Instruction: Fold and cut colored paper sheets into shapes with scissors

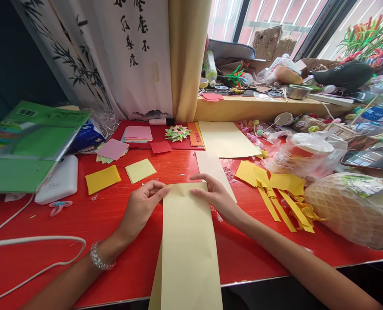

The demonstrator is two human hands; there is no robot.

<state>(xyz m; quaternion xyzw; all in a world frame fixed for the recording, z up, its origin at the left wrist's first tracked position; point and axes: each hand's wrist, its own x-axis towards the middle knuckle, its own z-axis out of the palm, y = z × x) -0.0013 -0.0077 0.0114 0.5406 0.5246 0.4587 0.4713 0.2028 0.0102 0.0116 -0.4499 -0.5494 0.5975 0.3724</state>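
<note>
A long folded sheet of pale yellow paper (191,241) runs from the middle of the red table toward me and hangs past the front edge. My left hand (146,202) pinches its far left corner between thumb and fingers. At the far right corner, my right hand (215,196) grips the paper, thumb on top, index finger stretched out beyond the edge. Under and beyond the right hand lies a pale paper strip (212,168). Just past my left hand are a pale yellow stack of paper pieces (141,171) and a deeper yellow stack (103,179).
Yellow paper offcuts (275,193) and a netted, wrapped fruit (349,211) sit at right. A larger cream sheet (228,140), pink squares (138,133) and a folded paper ornament (177,133) lie at the back. A white power bank (58,181), cable (49,239) and green packet (32,146) occupy the left.
</note>
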